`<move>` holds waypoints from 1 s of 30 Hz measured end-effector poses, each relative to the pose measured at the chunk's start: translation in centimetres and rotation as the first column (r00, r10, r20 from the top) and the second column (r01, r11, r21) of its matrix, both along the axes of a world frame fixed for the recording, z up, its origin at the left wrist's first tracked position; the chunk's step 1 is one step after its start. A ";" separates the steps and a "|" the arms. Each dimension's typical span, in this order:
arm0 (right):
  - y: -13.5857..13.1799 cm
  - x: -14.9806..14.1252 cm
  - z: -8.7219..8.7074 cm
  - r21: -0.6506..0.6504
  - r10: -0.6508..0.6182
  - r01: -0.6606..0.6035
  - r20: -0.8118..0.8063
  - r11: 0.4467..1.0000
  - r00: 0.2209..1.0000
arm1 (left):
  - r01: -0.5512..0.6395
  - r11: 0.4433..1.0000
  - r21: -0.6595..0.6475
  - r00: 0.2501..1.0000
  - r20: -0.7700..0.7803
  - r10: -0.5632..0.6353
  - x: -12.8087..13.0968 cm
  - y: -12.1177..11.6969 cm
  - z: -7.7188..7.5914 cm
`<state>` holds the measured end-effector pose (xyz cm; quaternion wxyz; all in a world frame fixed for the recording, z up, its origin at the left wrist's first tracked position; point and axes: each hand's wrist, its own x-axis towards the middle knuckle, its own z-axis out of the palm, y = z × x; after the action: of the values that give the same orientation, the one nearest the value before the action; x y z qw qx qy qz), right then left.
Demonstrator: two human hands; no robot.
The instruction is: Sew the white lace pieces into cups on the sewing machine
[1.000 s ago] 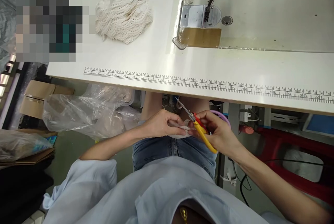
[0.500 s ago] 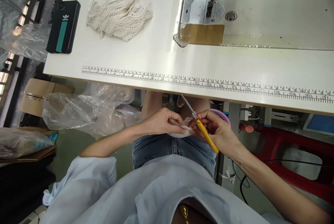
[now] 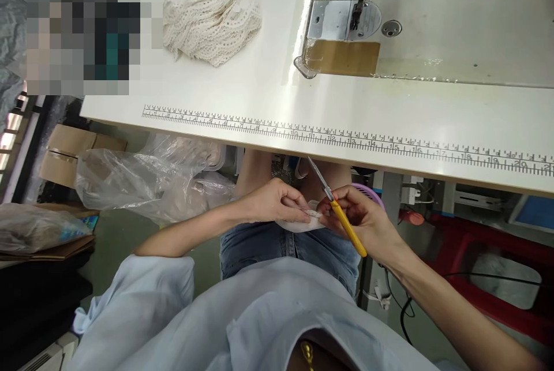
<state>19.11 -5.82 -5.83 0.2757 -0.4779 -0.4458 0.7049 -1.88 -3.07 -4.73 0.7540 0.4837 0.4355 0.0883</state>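
Over my lap, my left hand [image 3: 281, 202] pinches one end of a small piece of white fabric [image 3: 298, 225]. My right hand [image 3: 361, 218] grips yellow-handled scissors [image 3: 346, 225], with the blades pointing up and away toward the table edge. The fingertips of that hand also touch the fabric's right end, close to the left fingertips. Part of the fabric hangs below my fingers, and its gathered edge is mostly covered by them. On the table, a pile of cream eyelet lace [image 3: 212, 19] lies left of the sewing machine [image 3: 366, 16].
A printed ruler [image 3: 294, 131] runs along the front of the white table [image 3: 268, 94], whose edge is just beyond my hands. Plastic bags [image 3: 130, 180] and a cardboard box [image 3: 64, 152] are at lower left. A red stool [image 3: 454, 250] stands at right. The upper left is pixelated.
The view has shifted slightly, so the table and machine appear farther right. Both hands keep their hold on the fabric and scissors, with only small finger movement.
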 end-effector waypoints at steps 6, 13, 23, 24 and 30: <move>-0.2 -0.1 -0.2 -0.034 -0.005 0.005 -0.017 0.999 1.000 | 0.025 0.999 0.044 1.000 0.001 -0.025 -0.4 -0.2 -0.4; -0.2 -0.3 -0.1 -0.073 -0.001 -0.003 -0.046 0.997 0.999 | 0.043 0.998 -0.040 0.999 -0.002 -0.043 -0.3 -0.2 0.2; -0.6 0.6 -0.9 -0.023 0.042 -0.043 -0.054 0.999 0.998 | 0.040 0.998 0.044 0.998 -0.048 -0.038 -0.3 -0.3 -0.1; -0.7 0.7 -0.9 -0.014 0.042 -0.043 -0.053 0.999 0.998 | 0.037 0.998 0.044 0.999 -0.041 -0.035 -0.4 -0.3 -0.2; -0.8 0.9 -0.9 0.015 0.027 -0.026 -0.067 1.000 0.997 | 0.028 0.998 0.060 0.999 -0.035 -0.026 -0.4 -0.4 -0.6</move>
<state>19.98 -6.59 -6.76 0.2846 -0.4459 -0.4476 0.7210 -2.28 -3.45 -5.34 0.7328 0.5134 0.4388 0.0830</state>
